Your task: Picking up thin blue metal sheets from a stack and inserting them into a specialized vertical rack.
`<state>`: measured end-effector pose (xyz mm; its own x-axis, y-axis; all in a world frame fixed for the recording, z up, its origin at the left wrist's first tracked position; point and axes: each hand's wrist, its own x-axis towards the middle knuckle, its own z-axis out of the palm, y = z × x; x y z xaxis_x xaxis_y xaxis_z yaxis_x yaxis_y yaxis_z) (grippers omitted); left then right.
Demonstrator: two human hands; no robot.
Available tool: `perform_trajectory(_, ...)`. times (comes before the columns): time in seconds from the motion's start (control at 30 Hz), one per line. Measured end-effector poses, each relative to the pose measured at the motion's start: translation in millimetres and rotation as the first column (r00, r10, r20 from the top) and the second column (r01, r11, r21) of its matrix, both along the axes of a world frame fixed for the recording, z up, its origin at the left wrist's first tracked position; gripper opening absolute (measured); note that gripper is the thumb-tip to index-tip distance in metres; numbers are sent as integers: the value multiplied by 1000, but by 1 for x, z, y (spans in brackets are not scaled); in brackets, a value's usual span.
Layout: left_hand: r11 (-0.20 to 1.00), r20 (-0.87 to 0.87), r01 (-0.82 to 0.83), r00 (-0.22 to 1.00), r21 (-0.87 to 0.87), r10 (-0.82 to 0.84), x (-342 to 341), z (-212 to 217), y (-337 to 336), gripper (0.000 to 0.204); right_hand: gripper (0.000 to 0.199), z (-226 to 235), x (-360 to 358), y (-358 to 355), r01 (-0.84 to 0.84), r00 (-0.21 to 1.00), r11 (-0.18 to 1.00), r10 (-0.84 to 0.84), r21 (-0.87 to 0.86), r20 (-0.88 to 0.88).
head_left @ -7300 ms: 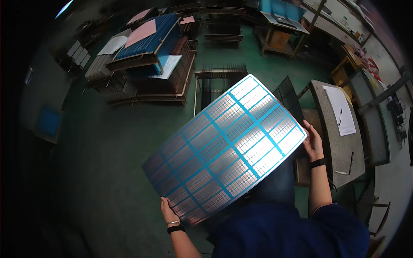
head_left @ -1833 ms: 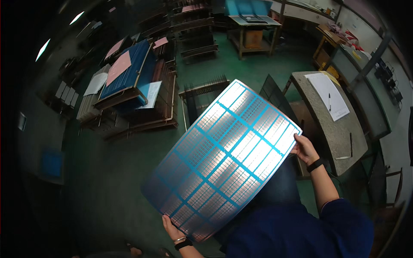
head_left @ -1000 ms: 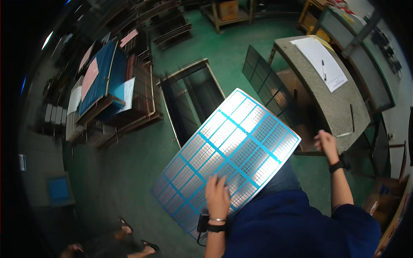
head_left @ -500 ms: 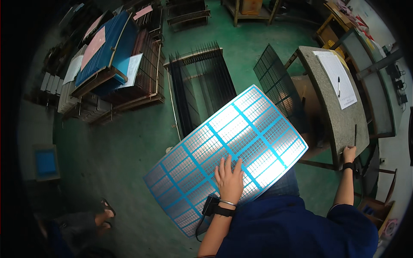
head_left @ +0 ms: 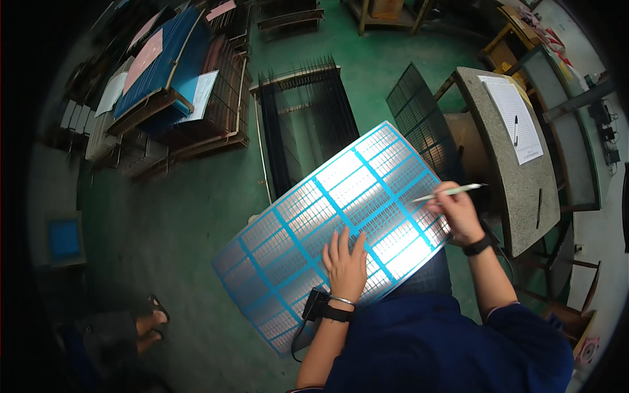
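A large metal panel (head_left: 314, 242) with a grid of slots and bright blue lines lies slanted before me, its near edge by my lap. My left hand (head_left: 345, 265) rests flat on the middle of the panel, fingers spread. Over the panel's right end, my right hand (head_left: 458, 213) pinches a slim white pen-shaped tool (head_left: 466, 188). Its thin tip points left and down toward the slotted surface; whether it touches cannot be made out. The other end is dark and pointed.
To the right stands a stone-topped table (head_left: 488, 118) with a written sheet (head_left: 527, 141), a pen (head_left: 515, 130) and a dark stick (head_left: 539, 208). A dark grid panel (head_left: 419, 111) leans beside it. Racks (head_left: 304, 118) stand ahead, loaded racks (head_left: 164, 98) left. Another person's feet (head_left: 157, 321) show lower left.
My right hand has moved left from the table edge to above the panel, now holding the white tool. My left hand stays on the panel, which has shifted slightly in view.
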<state>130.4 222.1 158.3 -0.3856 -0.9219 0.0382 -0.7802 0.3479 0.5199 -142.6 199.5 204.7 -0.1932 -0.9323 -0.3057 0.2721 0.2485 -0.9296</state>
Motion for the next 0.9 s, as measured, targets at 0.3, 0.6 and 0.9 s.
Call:
perform_trajectory(0.3,999,51,-22,998,-27,23,-1,-1,4,40,13,-40,78,-43,-502,862,864,503,-25,56)
perform_trajectory(0.6,999,67,-21,997,-25,22,-4,-1,1,37,14,-54,74,-44,-571,815,812,545,-119,-195)
perform_trajectory(0.9,999,79,-38,996,-6,38,0,-1,2,40,71,-12,63,-42,-471,882,869,467,-151,-67)
